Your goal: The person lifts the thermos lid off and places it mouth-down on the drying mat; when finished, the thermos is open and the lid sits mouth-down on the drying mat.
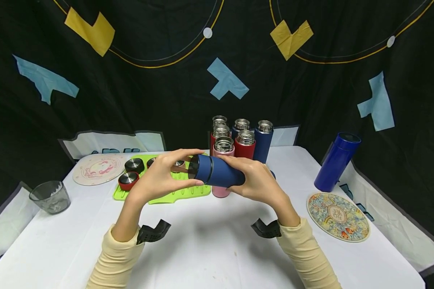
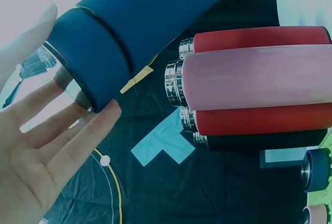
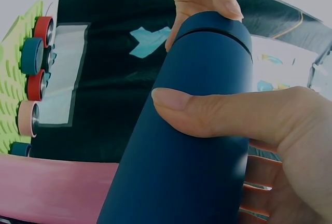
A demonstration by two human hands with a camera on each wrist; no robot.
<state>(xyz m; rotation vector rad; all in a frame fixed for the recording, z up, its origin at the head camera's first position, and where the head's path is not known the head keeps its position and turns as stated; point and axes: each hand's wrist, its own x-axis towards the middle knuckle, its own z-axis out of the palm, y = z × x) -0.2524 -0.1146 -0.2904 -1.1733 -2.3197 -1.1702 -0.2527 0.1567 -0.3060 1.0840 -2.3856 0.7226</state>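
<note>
A dark blue thermos bottle (image 1: pixel 225 171) is held tilted in the air above the table, its capped end towards the left. My right hand (image 1: pixel 257 178) grips the body, with the thumb (image 3: pixel 181 107) across the near side and the fingers behind. With thumb and fingertips, my left hand (image 1: pixel 162 172) pinches the blue lid (image 2: pixel 85 53); a thin dark seam (image 3: pixel 218 31) separates lid from body. Behind the bottle stands a group of lidless bottles, among them a pink one (image 1: pixel 221 192), a red one (image 1: pixel 244 150) and a blue one (image 1: pixel 263 142).
Several loose lids, including a red one (image 1: pixel 128 180) and a black one (image 1: pixel 134 165), lie on a green drying mat (image 1: pixel 181 194). A glass (image 1: pixel 50 197) and a round coaster (image 1: pixel 99 169) are at left. At right are a lidded blue bottle (image 1: pixel 336 162) and a patterned coaster (image 1: pixel 338 216).
</note>
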